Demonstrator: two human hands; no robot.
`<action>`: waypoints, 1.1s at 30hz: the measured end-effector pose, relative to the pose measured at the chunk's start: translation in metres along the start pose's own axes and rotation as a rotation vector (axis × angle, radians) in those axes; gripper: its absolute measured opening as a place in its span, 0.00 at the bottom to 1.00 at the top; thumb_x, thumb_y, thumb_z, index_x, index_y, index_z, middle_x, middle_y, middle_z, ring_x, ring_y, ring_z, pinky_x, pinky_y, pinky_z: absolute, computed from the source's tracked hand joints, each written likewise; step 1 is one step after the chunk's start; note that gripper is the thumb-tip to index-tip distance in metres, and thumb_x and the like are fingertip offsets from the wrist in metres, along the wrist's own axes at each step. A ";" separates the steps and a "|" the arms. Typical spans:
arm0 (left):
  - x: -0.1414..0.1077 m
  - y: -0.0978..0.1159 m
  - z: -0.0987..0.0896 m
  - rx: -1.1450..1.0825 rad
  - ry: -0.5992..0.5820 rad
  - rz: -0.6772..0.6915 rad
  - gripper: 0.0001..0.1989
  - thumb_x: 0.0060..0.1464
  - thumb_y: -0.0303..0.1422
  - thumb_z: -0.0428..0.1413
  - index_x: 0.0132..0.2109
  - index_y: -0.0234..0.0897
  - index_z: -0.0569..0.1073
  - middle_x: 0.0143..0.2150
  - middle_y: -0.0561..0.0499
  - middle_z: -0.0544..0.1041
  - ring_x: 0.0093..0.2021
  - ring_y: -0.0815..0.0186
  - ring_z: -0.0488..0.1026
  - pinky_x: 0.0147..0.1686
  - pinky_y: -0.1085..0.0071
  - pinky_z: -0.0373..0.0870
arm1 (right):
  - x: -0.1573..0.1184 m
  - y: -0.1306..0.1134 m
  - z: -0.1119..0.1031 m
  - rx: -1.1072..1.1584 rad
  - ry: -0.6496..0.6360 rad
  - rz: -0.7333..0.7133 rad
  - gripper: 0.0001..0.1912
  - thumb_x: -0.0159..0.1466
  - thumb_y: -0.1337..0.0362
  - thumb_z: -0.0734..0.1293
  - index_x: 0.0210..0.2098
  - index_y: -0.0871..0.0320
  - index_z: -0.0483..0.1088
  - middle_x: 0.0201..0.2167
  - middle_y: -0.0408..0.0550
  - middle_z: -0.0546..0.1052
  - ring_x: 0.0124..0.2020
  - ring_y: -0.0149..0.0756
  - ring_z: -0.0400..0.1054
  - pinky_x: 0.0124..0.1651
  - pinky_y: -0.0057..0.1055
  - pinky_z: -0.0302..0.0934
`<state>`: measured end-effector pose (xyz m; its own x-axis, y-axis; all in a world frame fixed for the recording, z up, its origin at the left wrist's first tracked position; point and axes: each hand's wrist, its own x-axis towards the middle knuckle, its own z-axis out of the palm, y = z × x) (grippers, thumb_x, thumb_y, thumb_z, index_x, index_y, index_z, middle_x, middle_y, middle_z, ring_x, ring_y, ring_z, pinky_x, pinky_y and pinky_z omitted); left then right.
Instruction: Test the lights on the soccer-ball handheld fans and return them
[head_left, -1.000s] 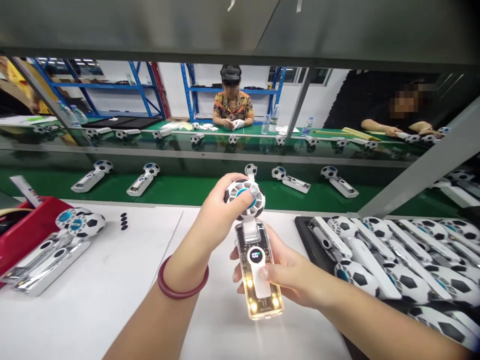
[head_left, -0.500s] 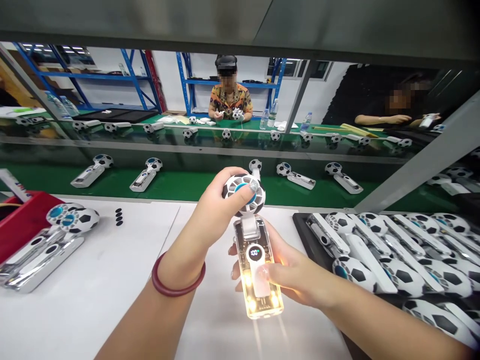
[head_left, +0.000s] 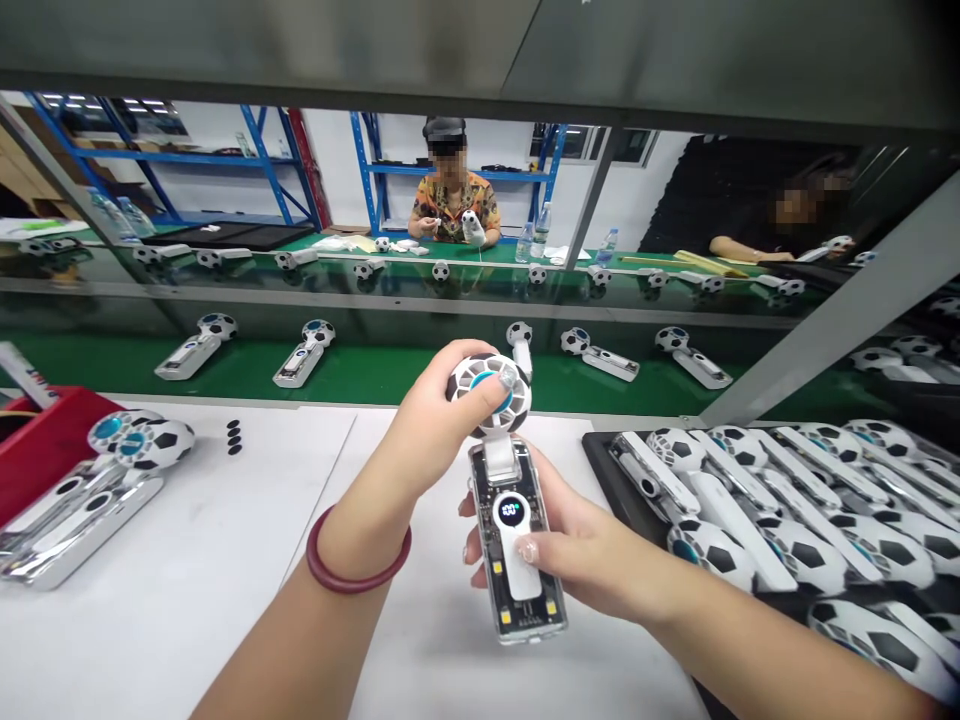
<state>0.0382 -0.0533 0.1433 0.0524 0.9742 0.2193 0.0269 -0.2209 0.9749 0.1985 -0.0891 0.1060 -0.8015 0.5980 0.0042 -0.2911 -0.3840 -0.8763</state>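
Observation:
A handheld fan (head_left: 516,535) with a football-patterned head and a clear handle is held over the white work surface. Its small round display reads 100, and the lamps in the handle are unlit. My left hand (head_left: 442,410) is wrapped round the fan's head, thumb across the front grille. Around the handle, my right hand (head_left: 562,520) is closed, with the thumb on the white strip below the display and fingertips showing at the left edge. A red bracelet (head_left: 324,565) circles my left wrist.
A black tray (head_left: 611,480) of similar fans stands at the right. At the left are two fans (head_left: 97,520), a red bin (head_left: 60,430) and several black ovals (head_left: 234,437). More fans lie on the green belt (head_left: 405,375). Across it sits a person (head_left: 454,200); another is at the right.
The lamps in the fan's handle have gone from lit to dark. Both hands keep the same hold. Across the belt, the seated person's fan has been turned more upright.

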 end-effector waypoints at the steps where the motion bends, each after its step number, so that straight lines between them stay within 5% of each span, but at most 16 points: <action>1: 0.000 0.000 0.000 0.000 0.002 0.001 0.18 0.48 0.41 0.57 0.45 0.40 0.67 0.38 0.52 0.72 0.34 0.67 0.70 0.33 0.73 0.67 | 0.000 0.000 0.000 -0.006 -0.011 0.004 0.37 0.57 0.62 0.69 0.58 0.47 0.44 0.47 0.51 0.62 0.44 0.39 0.66 0.47 0.48 0.61; 33: -0.003 0.006 -0.006 -0.039 -0.074 -0.007 0.17 0.49 0.39 0.56 0.46 0.41 0.66 0.37 0.53 0.72 0.33 0.67 0.71 0.33 0.74 0.67 | 0.000 0.003 0.006 -0.070 0.015 0.002 0.37 0.57 0.62 0.69 0.58 0.47 0.45 0.48 0.52 0.62 0.46 0.40 0.66 0.45 0.44 0.62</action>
<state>0.0323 -0.0572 0.1485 0.1265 0.9693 0.2108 -0.0109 -0.2111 0.9774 0.1947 -0.0949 0.1060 -0.7940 0.6079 -0.0040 -0.2519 -0.3350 -0.9079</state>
